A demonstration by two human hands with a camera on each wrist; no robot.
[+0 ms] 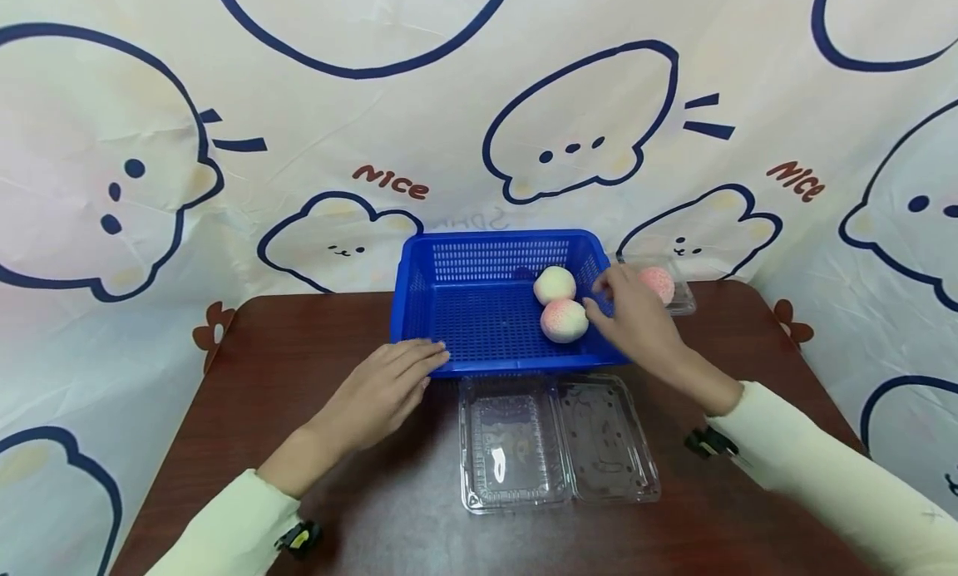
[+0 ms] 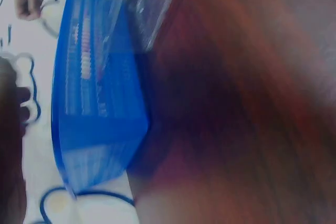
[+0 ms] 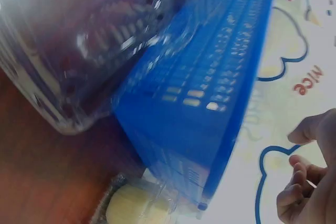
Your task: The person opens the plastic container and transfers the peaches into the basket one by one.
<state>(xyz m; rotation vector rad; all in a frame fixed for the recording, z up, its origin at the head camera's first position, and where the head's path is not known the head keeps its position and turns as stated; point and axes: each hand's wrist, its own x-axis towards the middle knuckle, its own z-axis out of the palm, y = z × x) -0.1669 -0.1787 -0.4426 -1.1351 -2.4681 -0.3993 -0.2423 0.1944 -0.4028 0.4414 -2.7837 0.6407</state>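
Two pink-and-cream peaches, one [image 1: 555, 285] behind the other [image 1: 565, 321], lie at the right end of a blue plastic basket [image 1: 509, 366]. My right hand [image 1: 639, 318] hovers over the basket's right rim beside them; its fingers are loosely bent and hold nothing in the right wrist view. At the basket's front left corner is my left hand [image 1: 385, 389], fingers extended near the rim; whether they touch it is hard to tell. An unfolded transparent clamshell box [image 1: 516, 443] lies just in front of the basket.
Right of the basket, partly behind my right hand, a pink peach [image 1: 657, 283] sits in another clear plastic box [image 1: 683, 297]. Everything stands on a dark brown table [image 1: 404, 509]. A white cloth [image 1: 449, 127] with cartoon drawings hangs behind and at both sides.
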